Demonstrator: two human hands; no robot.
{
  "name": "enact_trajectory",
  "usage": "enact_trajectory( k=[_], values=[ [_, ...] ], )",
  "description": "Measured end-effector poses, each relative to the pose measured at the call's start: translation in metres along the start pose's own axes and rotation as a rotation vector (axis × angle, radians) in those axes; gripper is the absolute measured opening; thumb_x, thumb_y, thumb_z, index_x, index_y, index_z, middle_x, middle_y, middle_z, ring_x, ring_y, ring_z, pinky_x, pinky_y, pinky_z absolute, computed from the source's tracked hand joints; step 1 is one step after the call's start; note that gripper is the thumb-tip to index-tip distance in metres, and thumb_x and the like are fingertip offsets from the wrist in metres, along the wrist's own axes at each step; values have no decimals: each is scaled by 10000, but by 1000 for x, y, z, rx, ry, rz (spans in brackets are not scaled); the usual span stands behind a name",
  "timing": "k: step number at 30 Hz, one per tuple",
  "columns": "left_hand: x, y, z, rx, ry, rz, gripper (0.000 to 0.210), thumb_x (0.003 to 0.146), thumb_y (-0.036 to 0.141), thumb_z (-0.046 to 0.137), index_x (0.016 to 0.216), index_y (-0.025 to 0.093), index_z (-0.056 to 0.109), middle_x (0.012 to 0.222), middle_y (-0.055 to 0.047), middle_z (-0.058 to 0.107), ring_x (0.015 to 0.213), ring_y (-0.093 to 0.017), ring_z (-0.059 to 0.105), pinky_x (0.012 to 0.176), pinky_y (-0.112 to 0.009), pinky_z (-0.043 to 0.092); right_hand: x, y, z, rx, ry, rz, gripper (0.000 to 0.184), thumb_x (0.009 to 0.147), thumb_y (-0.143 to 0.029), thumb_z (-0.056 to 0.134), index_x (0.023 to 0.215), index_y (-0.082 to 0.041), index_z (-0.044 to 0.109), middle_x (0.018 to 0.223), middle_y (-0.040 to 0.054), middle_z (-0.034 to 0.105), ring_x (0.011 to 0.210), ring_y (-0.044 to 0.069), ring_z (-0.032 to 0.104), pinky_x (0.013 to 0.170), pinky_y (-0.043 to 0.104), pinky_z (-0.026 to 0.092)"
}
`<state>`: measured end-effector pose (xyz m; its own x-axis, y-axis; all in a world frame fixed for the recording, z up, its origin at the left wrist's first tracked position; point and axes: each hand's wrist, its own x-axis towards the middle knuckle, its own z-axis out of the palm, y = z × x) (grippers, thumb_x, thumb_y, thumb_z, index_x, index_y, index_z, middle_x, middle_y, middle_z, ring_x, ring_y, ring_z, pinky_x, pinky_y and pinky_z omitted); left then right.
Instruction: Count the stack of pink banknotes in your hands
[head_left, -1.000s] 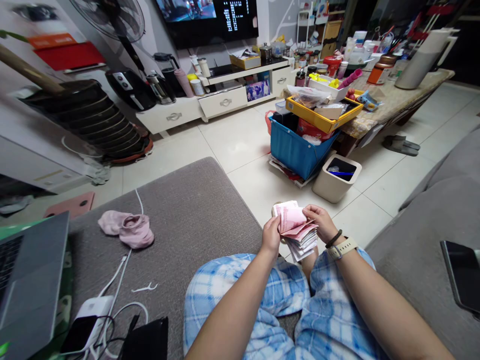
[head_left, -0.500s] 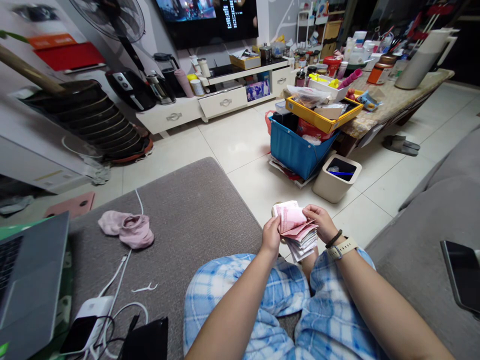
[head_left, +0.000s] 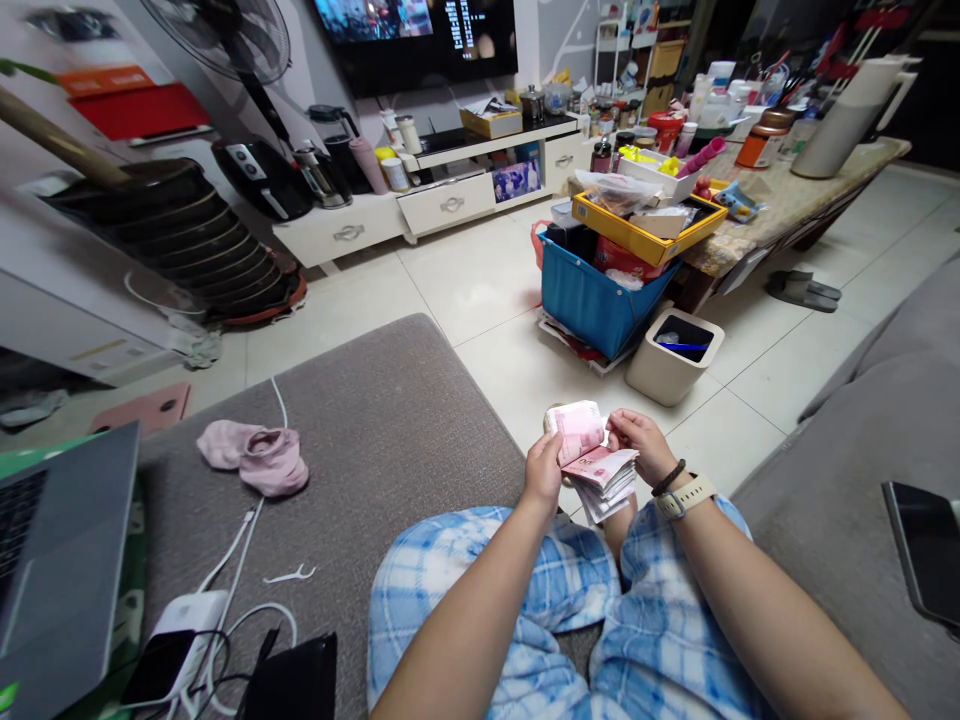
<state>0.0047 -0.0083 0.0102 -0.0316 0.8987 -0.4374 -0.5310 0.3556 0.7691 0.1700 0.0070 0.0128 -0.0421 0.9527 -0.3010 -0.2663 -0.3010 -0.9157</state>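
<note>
Banknotes [head_left: 596,465] sat in a pink stack just below the middle of the frame, above the knees, and counting looked to be underway: a few top notes were curled back toward the left hand [head_left: 541,470], while most of the stack lay flat beneath, seemingly uncounted. That hand was closed around the stack's near end. The right hand [head_left: 637,442] pinched the top note's far edge with fingers bent.

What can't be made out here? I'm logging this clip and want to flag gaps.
Head view only:
- Banknotes: number and denomination too small; lower notes hidden under the folded top ones.
- Left hand: fingers hidden behind the stack.
- Laptop: cut off by the left edge.
- Bin: contents too dark.
</note>
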Motion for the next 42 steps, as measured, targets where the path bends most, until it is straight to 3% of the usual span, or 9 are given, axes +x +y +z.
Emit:
enact_trajectory(
  k=[9, 13, 20, 30, 36, 42],
  values=[
    [1, 0, -3, 42, -51, 21, 451, 591, 484, 884, 865, 144, 775, 816, -87, 794, 775, -247, 740, 758, -324, 535, 1, 2, 1, 5, 55, -67, 526, 551, -611, 915, 637, -205, 592, 507, -51, 504, 480, 99, 397, 481, 261, 286],
    [3, -4, -6, 66, -75, 37, 422, 627, 463, 864, 892, 145, 781, 805, -76, 791, 755, -230, 725, 752, -311, 522, 3, 3, 0, 20, 56, -43, 527, 536, -601, 920, 675, -210, 594, 544, -45, 544, 500, 115, 448, 505, 266, 331],
    [5, -7, -8, 78, -90, 49, 397, 639, 452, 854, 884, 151, 771, 794, -63, 776, 735, -218, 707, 761, -317, 515, 2, 2, -1, 2, 59, -13, 482, 536, -559, 926, 627, -205, 610, 508, -47, 525, 484, 108, 419, 498, 269, 304],
    [1, 1, 0, 13, -25, 21, 429, 581, 495, 875, 812, 151, 763, 782, -80, 777, 844, -284, 742, 810, -367, 551, 2, 3, -2, 4, 67, -17, 480, 533, -561, 927, 633, -207, 619, 541, -29, 567, 524, 128, 463, 533, 278, 352],
    [5, -4, -4, 9, 56, 33, 356, 604, 476, 848, 756, 173, 738, 792, -51, 767, 838, -239, 715, 778, -323, 538, 2, 1, 0, 4, 73, -19, 474, 518, -560, 931, 622, -207, 632, 558, -22, 579, 544, 133, 464, 544, 282, 352],
    [9, -8, -6, 15, 64, 39, 356, 614, 482, 839, 757, 173, 735, 792, -45, 757, 837, -233, 704, 772, -317, 527, 3, 3, -2, -3, 62, -12, 474, 540, -567, 920, 636, -209, 626, 545, -24, 575, 528, 135, 472, 540, 289, 364]
  ],
)
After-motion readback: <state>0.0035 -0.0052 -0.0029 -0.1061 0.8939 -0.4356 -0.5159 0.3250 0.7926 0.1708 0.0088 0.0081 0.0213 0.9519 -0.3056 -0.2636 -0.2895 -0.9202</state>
